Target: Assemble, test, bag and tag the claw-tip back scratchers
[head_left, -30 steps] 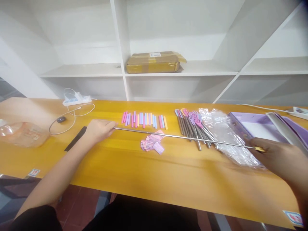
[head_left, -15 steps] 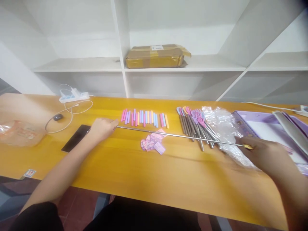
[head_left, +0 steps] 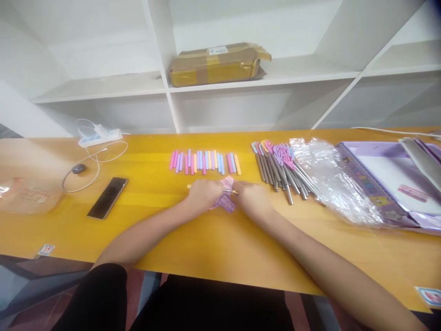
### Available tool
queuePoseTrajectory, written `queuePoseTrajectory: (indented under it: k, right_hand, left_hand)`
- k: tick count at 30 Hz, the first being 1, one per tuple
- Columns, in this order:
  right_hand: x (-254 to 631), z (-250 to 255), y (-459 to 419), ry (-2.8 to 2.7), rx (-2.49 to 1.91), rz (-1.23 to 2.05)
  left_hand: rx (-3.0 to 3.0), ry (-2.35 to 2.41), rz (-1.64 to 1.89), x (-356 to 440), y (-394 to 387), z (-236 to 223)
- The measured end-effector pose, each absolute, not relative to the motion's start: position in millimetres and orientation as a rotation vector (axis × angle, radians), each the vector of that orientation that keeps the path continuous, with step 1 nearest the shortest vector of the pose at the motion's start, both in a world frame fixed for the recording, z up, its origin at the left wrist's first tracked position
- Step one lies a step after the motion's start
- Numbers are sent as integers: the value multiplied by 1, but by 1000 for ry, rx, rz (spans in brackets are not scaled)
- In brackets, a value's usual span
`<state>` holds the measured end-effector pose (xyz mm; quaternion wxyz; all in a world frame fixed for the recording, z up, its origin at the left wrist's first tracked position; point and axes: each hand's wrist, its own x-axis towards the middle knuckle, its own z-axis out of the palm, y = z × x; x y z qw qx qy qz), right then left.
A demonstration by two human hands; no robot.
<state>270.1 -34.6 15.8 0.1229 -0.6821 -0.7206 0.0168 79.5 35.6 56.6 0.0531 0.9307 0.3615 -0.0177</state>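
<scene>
My left hand (head_left: 206,194) and my right hand (head_left: 254,200) are close together over the middle of the table, both closed on a telescopic metal rod (head_left: 228,191). Only a short stretch of it shows between them, and a small yellow end sticks out left of my left hand. Beneath my hands lie several small pink and purple printed cards (head_left: 227,203), partly covered. Just beyond, pastel tubes (head_left: 204,162) in pink, purple, blue and yellow form a row. Right of my right hand is a pile of telescopic back scratchers (head_left: 280,168) with coloured claw heads and metal shafts.
Clear plastic bags (head_left: 330,184) and a purple box (head_left: 365,181) lie at the right. On the left are a phone (head_left: 108,197), a power strip (head_left: 99,137) with a white cable, and a plastic bag (head_left: 29,195). A taped carton (head_left: 217,66) sits on the shelf.
The rod was stretched out long between my widely spaced hands. Both hands have come together at the middle, and the rod is now much shorter.
</scene>
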Motion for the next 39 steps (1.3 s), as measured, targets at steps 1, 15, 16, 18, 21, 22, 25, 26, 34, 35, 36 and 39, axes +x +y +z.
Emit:
queuePoseTrajectory:
  k: [1,15,16,18,21,22,25,26,34,35,36,39]
  right_hand:
    - [269,16,-36,-2109,-1989,61]
    - [294,13,-34,-2014,-1833,-63]
    - [299,14,-34,-1978,-1814,-76]
    - [307,15,-33,-1879,-1790,-71]
    - [318,19,-29,-1718,-1842,-57]
    - [323,22,-28,-1668,-1884,-81]
    - [357,34,-28,-1530,-2099,-220]
    - [374,38,-31,-1471,-2192,-260]
    - [501,30,-63,-1018,-2811,-130]
    - [506,26,-64,-1015,-2825,-107]
    - [508,23,-64,-1021,-2819,-100]
    - [511,20,-62,-1042,-2770,-57]
  left_hand:
    - [2826,1111,-71,79,34,56]
    - [2733,956,41,81,10,46]
    - [2656,914,67,82,6,44]
    - [2473,803,127,82,-1,39]
    - [2172,681,292,81,-6,26]
    - [2074,665,345,80,-7,22]
    - [1836,608,409,75,-9,9]
    - [1805,572,398,73,-9,6]
    - [2175,114,146,70,-19,-2]
    - [2213,77,95,71,-20,-2]
    - [2245,59,50,73,-20,-3]
    - [2283,79,-2,77,-19,-1]
